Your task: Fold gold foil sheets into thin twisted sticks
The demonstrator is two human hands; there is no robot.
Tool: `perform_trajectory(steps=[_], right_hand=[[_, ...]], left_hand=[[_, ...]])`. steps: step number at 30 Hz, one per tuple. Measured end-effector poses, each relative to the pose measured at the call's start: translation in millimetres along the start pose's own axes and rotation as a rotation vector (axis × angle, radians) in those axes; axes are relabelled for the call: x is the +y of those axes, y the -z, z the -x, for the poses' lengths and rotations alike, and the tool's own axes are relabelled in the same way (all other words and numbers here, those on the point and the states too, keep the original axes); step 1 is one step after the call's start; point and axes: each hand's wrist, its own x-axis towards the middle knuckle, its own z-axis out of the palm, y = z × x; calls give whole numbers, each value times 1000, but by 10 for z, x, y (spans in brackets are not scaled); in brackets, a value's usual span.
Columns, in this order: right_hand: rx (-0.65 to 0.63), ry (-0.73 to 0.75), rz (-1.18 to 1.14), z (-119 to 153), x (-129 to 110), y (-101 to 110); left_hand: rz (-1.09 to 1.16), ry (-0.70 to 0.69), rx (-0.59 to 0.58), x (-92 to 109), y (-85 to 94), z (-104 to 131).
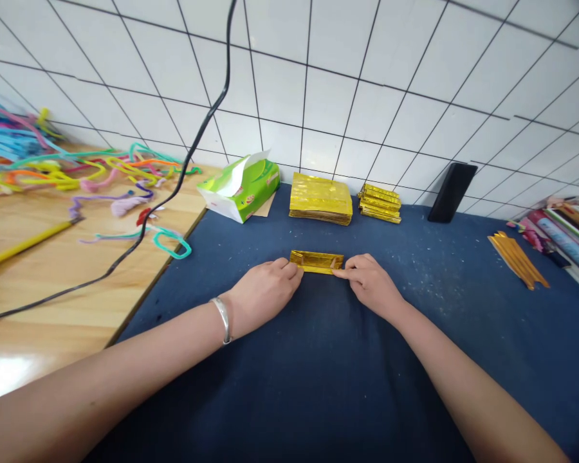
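Note:
A folded strip of shiny gold paper (317, 262) lies across the dark blue cloth, its short ends turned in. Its left end is pinched in my left hand (271, 286), which has a silver bangle at the wrist. At the other end, my right hand (370, 283) grips the near corner between thumb and bent fingers. Just behind is a stack of flat gold paper sheets (321, 198). To the right of that stack, several folded gold strips (380, 203) are piled against the wall.
A green tissue pack (251, 186) and a leaning black phone-like slab (452, 191) stand by the tiled wall. More orange-gold strips (518, 259) and books (567, 241) sit at right. Colourful pipe cleaners (58, 173) cover the wooden board; a black cable (193, 151) hangs across the view.

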Motion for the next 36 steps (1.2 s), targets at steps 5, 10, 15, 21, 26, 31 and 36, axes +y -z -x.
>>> perform_trajectory(steps=[5,10,15,21,26,31,36], right_hand=[[-21,51,-90,-8,83,37],[-65,60,-73,-3,104,82],[-60,62,-76,-7,147,81],[-8,121,-115,-5,56,60],[-35,135,-50,39,-387,5],[-110,202,29,85,-829,-45],[-88,357,-141,115,-819,-21]], left_hand=[[61,-7,47,-32,-7,9],[57,-22,54,-44,9,-1],[49,-22,56,-40,-27,3],[77,20,83,-82,-36,1],[85,93,147,-175,-91,-46],[170,195,191,-126,-154,-109],[260,165,166,-88,-148,-110]])
